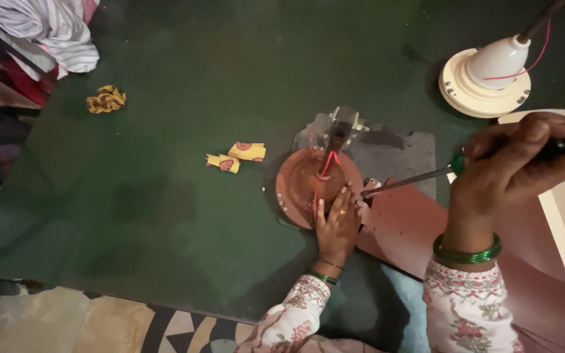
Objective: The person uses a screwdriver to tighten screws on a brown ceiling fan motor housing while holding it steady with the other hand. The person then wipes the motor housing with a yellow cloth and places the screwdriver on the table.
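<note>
A brown round fan motor housing (299, 183) lies on the dark green surface (165, 196), with red wires coming out of its top. My left hand (338, 225) rests flat on its right edge, fingers together. My right hand (518, 163) grips a green-handled screwdriver (413, 178) whose tip points at the spot where a brown fan blade (413, 222) meets the housing, beside my left fingertips. Green bangles sit on both wrists.
A cream fan canopy with a rod and red wire (485, 78) stands at the back right. Yellow patterned cloth scraps (237, 155) lie left of the housing, another scrap (106, 99) farther left. Striped clothing (40, 26) is heaped at the top left. Patterned floor shows below.
</note>
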